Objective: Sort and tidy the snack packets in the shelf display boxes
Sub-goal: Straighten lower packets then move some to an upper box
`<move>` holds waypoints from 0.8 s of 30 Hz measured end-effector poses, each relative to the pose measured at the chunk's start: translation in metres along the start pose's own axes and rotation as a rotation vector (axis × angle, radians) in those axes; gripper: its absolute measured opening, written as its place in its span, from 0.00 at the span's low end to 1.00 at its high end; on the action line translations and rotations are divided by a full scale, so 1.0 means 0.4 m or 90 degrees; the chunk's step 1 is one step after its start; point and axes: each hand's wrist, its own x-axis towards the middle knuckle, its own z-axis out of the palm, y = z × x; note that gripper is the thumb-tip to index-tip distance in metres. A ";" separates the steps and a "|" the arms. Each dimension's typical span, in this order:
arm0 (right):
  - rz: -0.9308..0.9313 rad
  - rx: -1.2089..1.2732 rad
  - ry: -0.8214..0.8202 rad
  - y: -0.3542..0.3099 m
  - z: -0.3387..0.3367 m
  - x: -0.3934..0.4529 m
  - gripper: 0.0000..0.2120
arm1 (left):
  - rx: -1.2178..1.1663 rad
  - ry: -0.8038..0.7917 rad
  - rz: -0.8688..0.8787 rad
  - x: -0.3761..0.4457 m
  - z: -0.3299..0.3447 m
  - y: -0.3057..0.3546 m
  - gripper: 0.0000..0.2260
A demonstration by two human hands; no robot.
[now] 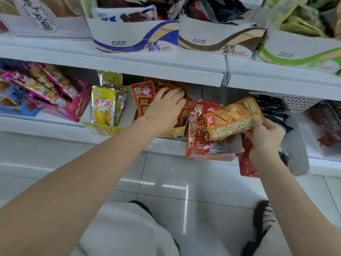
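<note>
Right hand (pixel 265 139) around glossy orange packet (pixel 235 118)

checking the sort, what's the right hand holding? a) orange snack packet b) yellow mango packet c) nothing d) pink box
a: the right hand grips an orange snack packet above the red display box, while the left hand rests open on red packets.

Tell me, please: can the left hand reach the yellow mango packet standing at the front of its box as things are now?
Probably yes. The left hand lies open on the red packets just beside the yellow mango packet, holds nothing, and nothing stands between them.
</note>
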 end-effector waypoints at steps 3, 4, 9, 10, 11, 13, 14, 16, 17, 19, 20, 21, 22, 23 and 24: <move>-0.073 -0.156 -0.028 -0.008 -0.046 0.021 0.08 | -0.078 -0.088 -0.017 0.051 0.001 0.045 0.26; -0.103 -0.197 -0.025 -0.013 -0.057 0.028 0.09 | -0.119 -0.114 -0.036 0.068 0.005 0.053 0.27; -0.186 -0.325 -0.027 -0.030 -0.077 0.068 0.10 | -0.178 -0.201 -0.041 0.158 0.018 0.073 0.27; -0.162 -0.311 -0.040 -0.027 -0.070 0.078 0.10 | -0.170 -0.213 -0.048 0.172 0.019 0.072 0.26; -0.137 -0.298 -0.054 -0.023 -0.065 0.085 0.11 | -0.152 -0.221 -0.053 0.182 0.021 0.071 0.25; -0.102 -0.302 -0.091 -0.019 -0.060 0.098 0.12 | -0.110 -0.221 -0.067 0.192 0.028 0.072 0.20; -0.095 -0.309 -0.113 -0.018 -0.062 0.101 0.12 | -0.095 -0.209 -0.079 0.191 0.030 0.072 0.17; -0.081 -0.295 -0.149 -0.021 -0.064 0.109 0.12 | -0.078 -0.161 -0.102 0.182 0.023 0.073 0.12; -0.069 -0.281 -0.165 -0.023 -0.066 0.112 0.12 | -0.074 -0.126 -0.103 0.175 0.015 0.074 0.10; -0.045 -0.249 -0.191 -0.028 -0.070 0.115 0.11 | -0.086 -0.047 -0.086 0.149 -0.003 0.073 0.08; -0.036 -0.228 -0.197 -0.033 -0.073 0.115 0.11 | -0.096 -0.007 -0.067 0.134 -0.012 0.070 0.09; -0.032 -0.206 -0.196 -0.038 -0.076 0.113 0.10 | -0.102 0.035 -0.044 0.116 -0.020 0.067 0.09; -0.036 -0.187 -0.188 -0.046 -0.079 0.111 0.10 | -0.108 0.076 -0.016 0.097 -0.028 0.064 0.09; -0.049 -0.173 -0.173 -0.054 -0.082 0.109 0.09 | -0.116 0.117 0.010 0.080 -0.035 0.063 0.08; -0.066 -0.166 -0.153 -0.062 -0.088 0.108 0.08 | -0.124 0.153 0.033 0.063 -0.042 0.063 0.06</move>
